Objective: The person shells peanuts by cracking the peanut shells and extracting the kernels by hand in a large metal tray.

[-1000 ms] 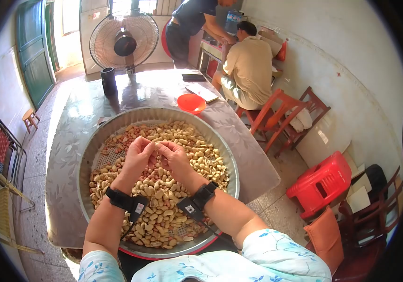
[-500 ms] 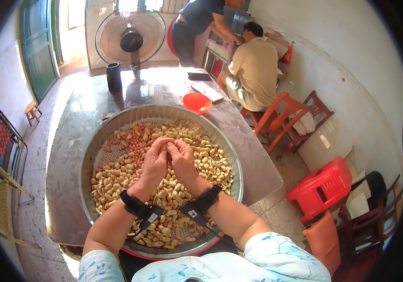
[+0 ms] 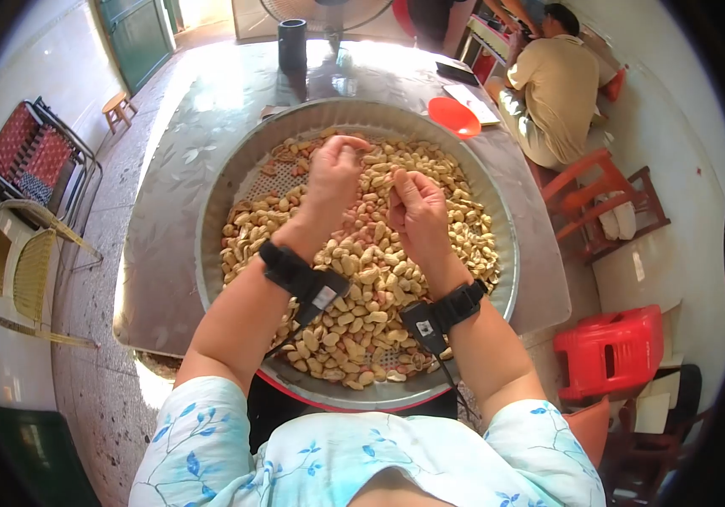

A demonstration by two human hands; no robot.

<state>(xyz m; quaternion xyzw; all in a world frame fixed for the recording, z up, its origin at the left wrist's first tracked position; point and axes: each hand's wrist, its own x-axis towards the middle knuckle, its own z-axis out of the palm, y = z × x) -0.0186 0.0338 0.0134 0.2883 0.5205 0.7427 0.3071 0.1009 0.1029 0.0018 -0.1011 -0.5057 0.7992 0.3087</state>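
A wide round metal pan with a perforated bottom holds a thick layer of peanuts in their shells. Shelled pink-red peanuts lie towards its far left side. Over the far part of the pan is my left hand, back upward, its fingers bent out to the right and apart from my other hand; nothing shows in them. Lower and to the right, my right hand is closed in a pinch, thumb against the fingers. Whatever is between its fingertips is too small to make out.
The pan rests on a grey patterned table. Beyond it stand a dark cylinder, a red-orange bowl and a fan. A seated person, wooden chairs and a red plastic stool are at right.
My hands were together over the middle of the pan; now they are apart, the left further forward, the right pinched. The view has tilted down and shifted left.
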